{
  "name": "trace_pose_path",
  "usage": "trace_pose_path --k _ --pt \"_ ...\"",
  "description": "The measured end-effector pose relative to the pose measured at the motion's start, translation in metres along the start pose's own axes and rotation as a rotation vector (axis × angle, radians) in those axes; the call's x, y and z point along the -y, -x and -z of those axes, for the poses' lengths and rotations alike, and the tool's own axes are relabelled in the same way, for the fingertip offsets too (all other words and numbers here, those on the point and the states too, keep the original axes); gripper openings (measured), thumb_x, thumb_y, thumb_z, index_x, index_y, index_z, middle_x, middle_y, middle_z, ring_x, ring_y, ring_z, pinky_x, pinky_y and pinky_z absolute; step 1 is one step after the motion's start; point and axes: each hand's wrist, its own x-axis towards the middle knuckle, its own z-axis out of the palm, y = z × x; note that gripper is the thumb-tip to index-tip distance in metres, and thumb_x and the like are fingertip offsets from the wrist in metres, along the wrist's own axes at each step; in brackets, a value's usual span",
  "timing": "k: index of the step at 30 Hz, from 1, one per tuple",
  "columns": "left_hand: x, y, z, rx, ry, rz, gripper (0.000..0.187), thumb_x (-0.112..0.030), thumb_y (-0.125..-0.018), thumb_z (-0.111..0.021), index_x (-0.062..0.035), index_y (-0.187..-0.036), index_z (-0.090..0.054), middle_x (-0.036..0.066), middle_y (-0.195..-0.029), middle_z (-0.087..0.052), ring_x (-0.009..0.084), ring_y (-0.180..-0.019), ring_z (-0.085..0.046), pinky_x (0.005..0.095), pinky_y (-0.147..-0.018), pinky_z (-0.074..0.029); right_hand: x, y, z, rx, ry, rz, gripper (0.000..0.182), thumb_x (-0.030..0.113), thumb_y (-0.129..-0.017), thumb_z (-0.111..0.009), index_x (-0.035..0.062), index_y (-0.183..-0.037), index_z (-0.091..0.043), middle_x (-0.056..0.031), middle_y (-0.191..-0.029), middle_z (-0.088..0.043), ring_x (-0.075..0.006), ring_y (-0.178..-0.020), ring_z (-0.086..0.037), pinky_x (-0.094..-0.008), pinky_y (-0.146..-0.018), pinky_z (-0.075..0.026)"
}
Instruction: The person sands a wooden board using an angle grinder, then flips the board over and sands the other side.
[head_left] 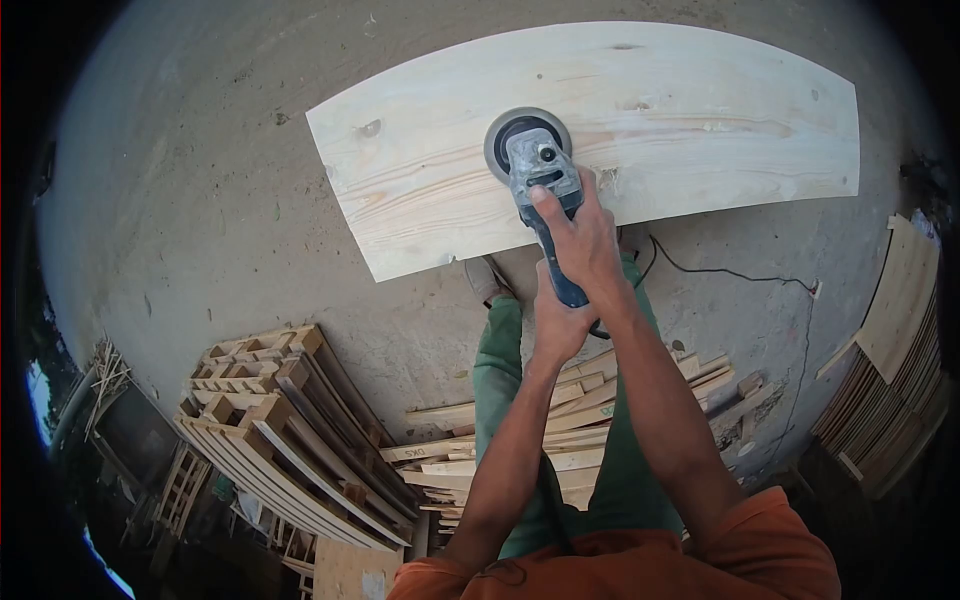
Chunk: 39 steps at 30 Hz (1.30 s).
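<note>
An angle grinder [545, 165] with a blue and grey body is in both my hands. Its round grey disc [492, 150] lies against a wide pale wooden panel [700, 120] with curved long edges, visible grain and several knots. Wrapped round the front of the grinder's body is my right hand [585, 235], its thumb along the top. Closer to my body, my left hand [560, 322] grips the rear handle end. Part of the panel's surface is hidden under the disc.
A black cord [720, 272] runs over the concrete floor [220, 220] to the right. Stacked pallets [300, 430] stand at lower left. Loose boards [440, 450] lie around my legs [497, 350]. More curved panels [905, 290] are piled at the right.
</note>
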Motion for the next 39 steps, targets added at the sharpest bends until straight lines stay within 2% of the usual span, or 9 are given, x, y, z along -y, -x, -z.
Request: trace_pose_path --k 10,13,17,21,25,28,35,37,39 --pt "0.000 0.000 -0.031 0.126 -0.074 0.127 0.074 -0.028 -0.075 -0.087 -0.0018 -0.129 -0.043 0.013 -0.114 -0.063 0.0194 -0.103 -0.061 0.0344 -0.092 -0.049 -0.026 0.005 0.039 -0.199 -0.137 -0.026 0.078 0.063 -0.091 -0.062 -0.0020 -0.133 -0.048 -0.0267 -0.097 -0.071 -0.0410 -0.094 -0.072 -0.0455 -0.084 -0.054" --pt "0.008 0.012 -0.044 0.064 -0.030 0.094 0.075 -0.028 -0.075 -0.086 -0.0023 -0.130 -0.043 0.013 -0.115 -0.062 0.0204 -0.104 -0.061 0.0354 -0.092 -0.049 -0.025 0.013 0.048 -0.131 -0.087 -0.058 0.075 0.062 -0.092 -0.061 -0.0018 -0.131 -0.050 -0.0274 -0.099 -0.071 -0.0396 -0.097 -0.072 -0.0449 -0.085 -0.054" --pt "0.019 0.014 -0.015 -0.104 0.074 -0.024 0.070 -0.021 -0.077 -0.084 -0.0028 -0.131 -0.043 0.010 -0.118 -0.061 0.0192 -0.105 -0.060 0.0344 -0.091 -0.049 -0.011 0.008 0.004 0.099 0.018 0.009 0.089 0.070 -0.089 -0.059 -0.0011 -0.139 -0.043 -0.0339 -0.092 -0.068 -0.0527 -0.092 -0.068 -0.0539 -0.081 -0.054" --pt "0.020 -0.002 0.028 -0.084 0.175 0.017 0.067 -0.019 -0.078 -0.083 -0.0026 -0.130 -0.045 0.009 -0.118 -0.060 0.0183 -0.104 -0.060 0.0330 -0.092 -0.049 0.015 0.000 -0.037 0.119 0.065 0.047 0.096 0.074 -0.088 -0.058 -0.0034 -0.141 -0.040 -0.0364 -0.087 -0.067 -0.0557 -0.089 -0.067 -0.0566 -0.079 -0.054" --pt "0.017 -0.003 0.016 -0.087 0.041 -0.002 0.066 -0.021 -0.077 -0.084 -0.0024 -0.129 -0.046 0.009 -0.117 -0.061 0.0181 -0.103 -0.060 0.0327 -0.091 -0.049 0.003 -0.002 -0.015 0.056 0.013 0.040 0.094 0.074 -0.088 -0.057 -0.0037 -0.140 -0.040 -0.0359 -0.089 -0.067 -0.0543 -0.088 -0.068 -0.0561 -0.079 -0.054" --pt "-0.002 -0.003 -0.022 0.001 -0.041 0.000 0.078 -0.027 -0.082 -0.081 -0.0019 -0.142 -0.039 0.011 -0.128 -0.056 0.0199 -0.115 -0.054 0.0350 -0.101 -0.044 -0.011 -0.009 0.020 -0.034 0.025 0.047 0.090 0.071 -0.090 -0.056 -0.0031 -0.139 -0.041 -0.0346 -0.089 -0.067 -0.0523 -0.087 -0.068 -0.0553 -0.077 -0.054" --pt "-0.001 -0.012 -0.081 0.032 -0.038 0.021 0.079 -0.027 -0.080 -0.083 -0.0018 -0.141 -0.040 0.012 -0.127 -0.057 0.0203 -0.114 -0.055 0.0342 -0.101 -0.044 -0.027 -0.018 0.079 -0.052 -0.015 0.030 0.083 0.068 -0.092 -0.057 -0.0007 -0.136 -0.044 -0.0303 -0.090 -0.069 -0.0492 -0.089 -0.069 -0.0521 -0.077 -0.055" --pt "0.001 -0.016 -0.096 -0.007 -0.063 -0.046 0.070 -0.026 -0.076 -0.085 -0.0033 -0.129 -0.045 0.012 -0.111 -0.064 0.0196 -0.099 -0.063 0.0341 -0.090 -0.050 -0.029 -0.021 0.093 -0.098 -0.049 0.037 0.079 0.067 -0.092 -0.058 0.0008 -0.134 -0.044 -0.0277 -0.091 -0.071 -0.0476 -0.090 -0.070 -0.0507 -0.077 -0.055" --pt "0.007 -0.013 -0.093 -0.014 -0.062 -0.039 0.071 -0.025 -0.076 -0.084 -0.0030 -0.130 -0.044 0.012 -0.113 -0.064 0.0195 -0.100 -0.062 0.0339 -0.090 -0.050 -0.029 -0.018 0.094 -0.085 -0.087 0.022 0.079 0.067 -0.092 -0.058 0.0012 -0.135 -0.045 -0.0267 -0.093 -0.071 -0.0477 -0.090 -0.070 -0.0505 -0.078 -0.055"
